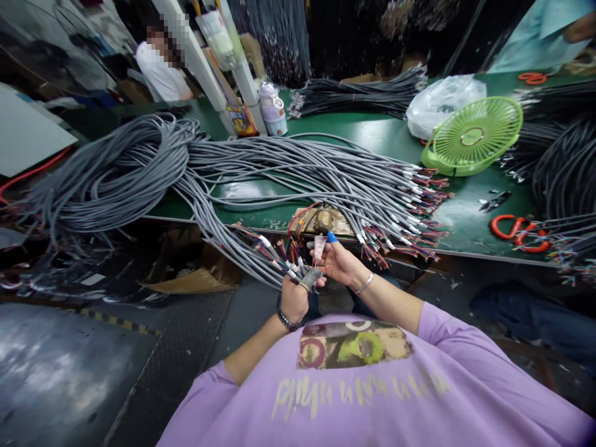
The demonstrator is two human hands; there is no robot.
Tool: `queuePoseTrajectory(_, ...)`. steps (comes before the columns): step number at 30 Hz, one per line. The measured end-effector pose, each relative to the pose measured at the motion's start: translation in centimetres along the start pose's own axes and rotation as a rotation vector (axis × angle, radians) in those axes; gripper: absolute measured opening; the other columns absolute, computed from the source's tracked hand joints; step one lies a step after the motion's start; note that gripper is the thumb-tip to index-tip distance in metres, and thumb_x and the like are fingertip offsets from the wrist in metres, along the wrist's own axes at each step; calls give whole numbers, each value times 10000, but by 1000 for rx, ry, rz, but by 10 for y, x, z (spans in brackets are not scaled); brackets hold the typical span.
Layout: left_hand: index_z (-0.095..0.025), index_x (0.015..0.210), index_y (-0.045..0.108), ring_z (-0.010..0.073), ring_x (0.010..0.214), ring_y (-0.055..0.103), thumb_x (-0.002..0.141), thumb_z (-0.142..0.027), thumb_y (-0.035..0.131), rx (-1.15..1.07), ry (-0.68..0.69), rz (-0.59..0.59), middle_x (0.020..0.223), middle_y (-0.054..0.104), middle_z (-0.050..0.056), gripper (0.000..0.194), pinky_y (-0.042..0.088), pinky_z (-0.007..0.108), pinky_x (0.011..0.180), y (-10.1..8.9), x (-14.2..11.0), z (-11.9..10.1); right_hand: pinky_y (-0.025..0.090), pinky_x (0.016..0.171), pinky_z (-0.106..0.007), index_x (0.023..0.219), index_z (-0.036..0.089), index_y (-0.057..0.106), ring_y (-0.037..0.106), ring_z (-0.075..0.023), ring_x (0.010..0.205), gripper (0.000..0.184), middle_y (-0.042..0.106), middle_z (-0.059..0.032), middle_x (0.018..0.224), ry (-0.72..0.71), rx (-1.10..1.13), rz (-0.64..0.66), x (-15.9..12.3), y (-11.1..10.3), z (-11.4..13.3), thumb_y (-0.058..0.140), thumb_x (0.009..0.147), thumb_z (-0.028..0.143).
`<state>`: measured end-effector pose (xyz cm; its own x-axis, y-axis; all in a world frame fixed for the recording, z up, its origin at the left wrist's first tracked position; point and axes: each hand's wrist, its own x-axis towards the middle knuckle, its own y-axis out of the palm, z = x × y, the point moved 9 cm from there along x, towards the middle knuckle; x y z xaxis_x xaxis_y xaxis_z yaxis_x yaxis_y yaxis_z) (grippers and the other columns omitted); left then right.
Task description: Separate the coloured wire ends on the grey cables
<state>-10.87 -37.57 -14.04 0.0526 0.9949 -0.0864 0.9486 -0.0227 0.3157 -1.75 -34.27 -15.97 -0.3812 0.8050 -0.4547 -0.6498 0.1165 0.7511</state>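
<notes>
My left hand [294, 299] is closed round the ends of several grey cables [242, 251], near the lower middle. A grey wrap covers its thumb. From these cable ends fan out thin coloured wires [294, 251] with white sleeves. Close beside it, my right hand [343, 264] pinches at thin reddish wires [321, 268] at the left thumb; its fingertips are partly hidden. One of its fingers wears a blue fingertip cover [331, 237], and another has a whitish one [319, 247]. Just beyond the hands, a worn brownish device [326, 220] sits at the table's edge.
A large pile of grey cables [279, 162] lies across the green table [382, 133], with a coil [125, 174] at left. To the right are a green fan [475, 136], orange-handled scissors [519, 233], small cutters [496, 202] and black cables [570, 167]. A bottle [274, 110] stands behind.
</notes>
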Motion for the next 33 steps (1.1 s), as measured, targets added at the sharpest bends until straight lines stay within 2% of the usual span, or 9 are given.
queuePoseTrajectory(7,-155,648,690,180,629,679,756,-300,710,-26,63,-38,585,685,29,182,548,301,665,-6,-6,-8,481,519,-209,847,145,633,558,-94,583,263,659,-39,773,-80,-77,-32,0,-5,9,560,891,393)
queuePoseTrajectory(17,-152,639,681,180,623,686,719,-307,744,-86,30,-88,570,683,24,185,560,304,683,-2,3,-7,503,531,-204,891,132,654,572,-93,589,227,637,-26,720,-103,-107,-28,0,-8,12,602,865,351)
queuePoseTrajectory(20,-149,632,681,178,613,684,721,-322,742,-82,33,-93,567,681,27,204,562,303,673,-2,4,-7,489,523,-200,879,134,643,560,-86,574,271,627,-19,710,-122,-160,-37,-1,-6,14,631,835,402)
queuePoseTrajectory(23,-147,644,683,176,585,676,718,-336,746,-96,25,-103,556,674,23,212,566,308,650,-2,5,-7,451,486,-195,793,142,605,524,-80,532,388,599,-1,660,-133,-268,-59,-1,-7,15,711,728,509)
queuePoseTrajectory(26,-147,663,685,178,599,679,717,-325,750,-105,29,-108,551,669,18,197,569,317,675,-1,4,-9,362,427,-175,671,158,531,420,-52,448,477,510,43,544,-265,-412,-151,-4,-12,27,777,607,561)
queuePoseTrajectory(28,-148,670,685,181,614,682,723,-323,743,-95,38,-105,551,667,18,192,568,325,696,-2,3,-10,311,412,-179,635,163,518,380,-45,430,503,496,43,522,-407,-526,-225,-8,-15,38,745,612,612)
queuePoseTrajectory(30,-150,655,683,184,630,684,731,-327,732,-70,43,-94,560,670,22,199,567,329,709,-2,3,-9,315,425,-190,635,165,537,401,-55,452,523,527,22,548,-493,-593,-257,-12,-14,44,668,661,670)
queuePoseTrajectory(31,-152,640,680,185,640,686,735,-331,727,-56,42,-88,566,673,25,207,565,329,715,-2,4,-7,335,438,-196,649,165,548,423,-64,469,534,542,12,567,-483,-585,-242,-11,-13,42,632,682,692)
queuePoseTrajectory(33,-156,598,669,186,661,688,740,-331,719,-32,41,-80,580,679,31,231,561,326,727,-2,5,-4,380,459,-211,709,165,569,466,-84,497,546,569,-5,608,-366,-486,-145,-5,-9,29,584,719,711)
